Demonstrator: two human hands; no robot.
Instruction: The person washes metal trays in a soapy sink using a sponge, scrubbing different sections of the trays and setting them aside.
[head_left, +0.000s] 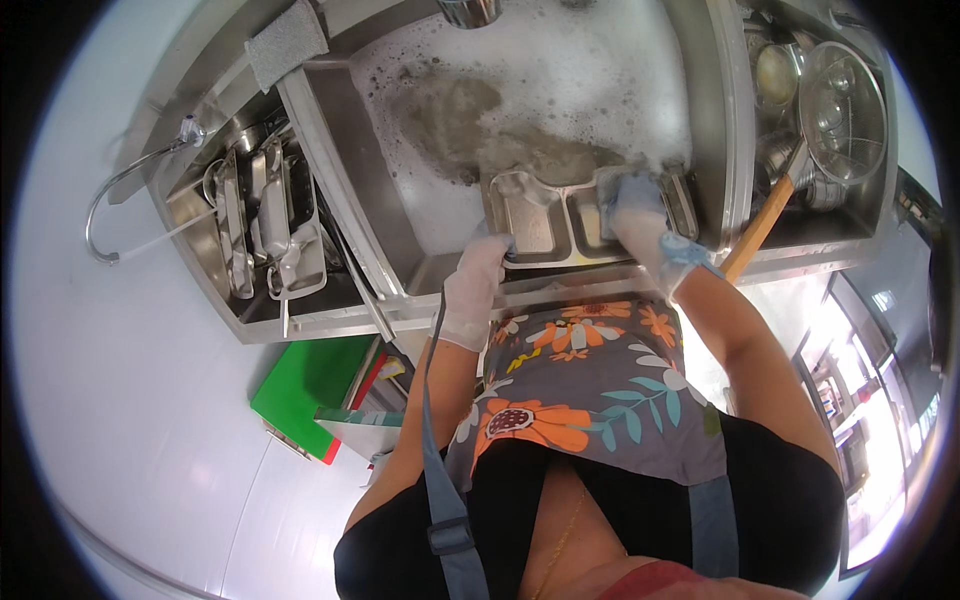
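A metal compartment tray is tilted at the near edge of a stainless steel sink basin full of sudsy, cloudy water. My left hand, in a pale translucent glove, grips the tray's left near corner. My right hand, also gloved, presses a bluish cloth or pad on the tray's right compartment; what exactly lies under the fingers is hidden. Foam clings to the tray's far edge. Another metal pan or tray edge shows just right of my right hand.
A left basin holds metal trays and ladles. A grey scouring pad lies on the divider. The right basin holds metalware and a strainer with a wooden handle. A faucet hangs above the suds; green boards stand at lower left.
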